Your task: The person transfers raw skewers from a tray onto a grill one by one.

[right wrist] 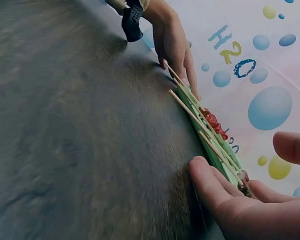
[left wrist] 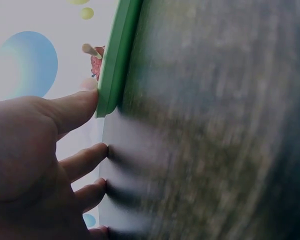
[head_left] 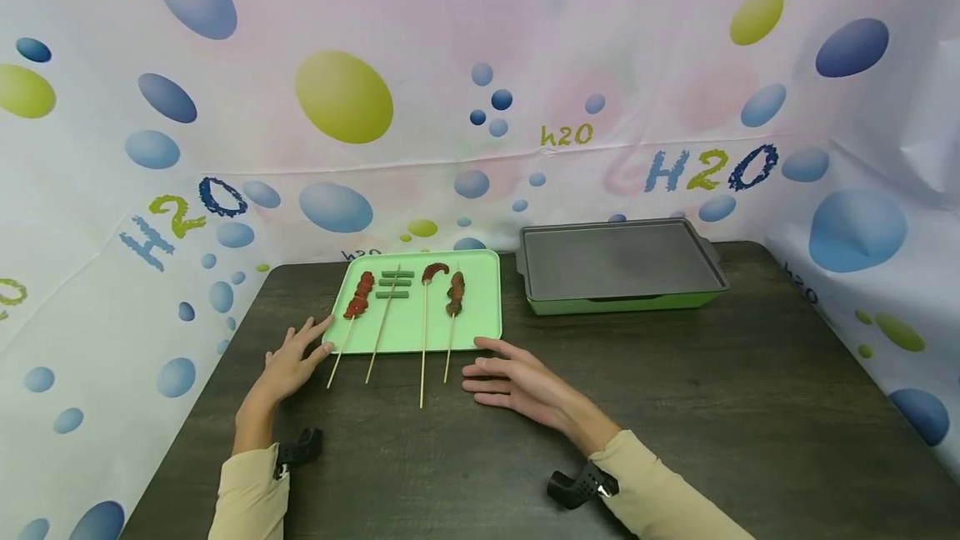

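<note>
A light green tray (head_left: pixel 480 307) holds several skewers whose sticks jut past its front edge. They are a red-chunk skewer (head_left: pixel 358 297), a skewer with green sticks (head_left: pixel 395 283), one with a curled dark red tentacle-like piece (head_left: pixel 434 272), and a brown-chunk skewer (head_left: pixel 455 293). At the tray's left front corner is my left hand (head_left: pixel 288 365), fingers spread; its thumb (left wrist: pixel 79 106) meets the tray's edge in the left wrist view, and the other fingertips are at the tabletop. My right hand (head_left: pixel 528 386) lies by the right front corner, fingers extended, holding nothing.
Right of the tray stands a grey rectangular griddle (head_left: pixel 622 261) with a green base (head_left: pixel 630 304) and side handles. Both stand on a dark wooden table (head_left: pixel 420 473), near its back edge. A white sheet with bubble prints (head_left: pixel 420 40) hangs behind and beside the table.
</note>
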Demonstrator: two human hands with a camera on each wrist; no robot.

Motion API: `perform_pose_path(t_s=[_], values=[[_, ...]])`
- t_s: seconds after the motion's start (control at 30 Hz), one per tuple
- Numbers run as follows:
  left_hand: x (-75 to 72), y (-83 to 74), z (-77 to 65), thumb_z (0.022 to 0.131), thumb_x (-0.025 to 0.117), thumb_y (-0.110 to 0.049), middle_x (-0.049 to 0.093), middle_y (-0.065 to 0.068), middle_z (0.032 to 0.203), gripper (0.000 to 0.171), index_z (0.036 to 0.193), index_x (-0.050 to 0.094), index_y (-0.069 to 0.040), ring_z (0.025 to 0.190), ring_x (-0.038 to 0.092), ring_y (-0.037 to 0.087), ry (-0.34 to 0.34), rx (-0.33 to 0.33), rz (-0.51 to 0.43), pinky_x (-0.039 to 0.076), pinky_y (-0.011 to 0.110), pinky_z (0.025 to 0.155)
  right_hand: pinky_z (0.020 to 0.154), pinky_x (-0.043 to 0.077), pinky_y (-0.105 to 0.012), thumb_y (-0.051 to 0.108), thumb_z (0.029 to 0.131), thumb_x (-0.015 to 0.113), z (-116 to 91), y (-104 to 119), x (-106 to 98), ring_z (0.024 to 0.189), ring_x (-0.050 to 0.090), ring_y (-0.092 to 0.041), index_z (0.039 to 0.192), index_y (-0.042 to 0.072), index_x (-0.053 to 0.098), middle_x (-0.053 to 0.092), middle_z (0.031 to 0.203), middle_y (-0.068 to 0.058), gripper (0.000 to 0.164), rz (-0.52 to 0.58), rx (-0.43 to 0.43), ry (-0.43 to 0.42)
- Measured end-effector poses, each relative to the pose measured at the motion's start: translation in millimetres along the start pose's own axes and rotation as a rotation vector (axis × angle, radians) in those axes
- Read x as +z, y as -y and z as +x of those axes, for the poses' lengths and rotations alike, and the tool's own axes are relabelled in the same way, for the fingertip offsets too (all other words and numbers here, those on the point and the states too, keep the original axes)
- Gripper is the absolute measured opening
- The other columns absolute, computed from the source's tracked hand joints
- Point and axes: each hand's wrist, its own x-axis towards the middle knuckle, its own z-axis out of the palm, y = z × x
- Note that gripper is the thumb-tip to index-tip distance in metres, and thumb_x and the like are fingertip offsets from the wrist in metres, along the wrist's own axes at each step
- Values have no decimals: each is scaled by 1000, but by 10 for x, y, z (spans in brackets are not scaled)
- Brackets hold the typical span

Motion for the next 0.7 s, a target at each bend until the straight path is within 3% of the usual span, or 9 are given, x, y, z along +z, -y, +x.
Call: perform_pose_path(t_s=[0.4,0.7], values=[[-7,-2,3,96,44,-37,10,30,147,58,146,25,-13,129,-4,57,-10,-2,-8,-4,79,84,99,35,-50,9,95,46,335,-28,67,123,41,-41,148,10,12,33,139,-29,63,149,46,45],[-10,-16,-7,96,45,-38,10,29,147,59,146,25,-14,129,-4,57,-8,-15,-13,-4,79,84,97,40,-41,1,93,48,456,-78,107,116,51,-35,144,6,24,46,130,-28,57,198,5,-57]])
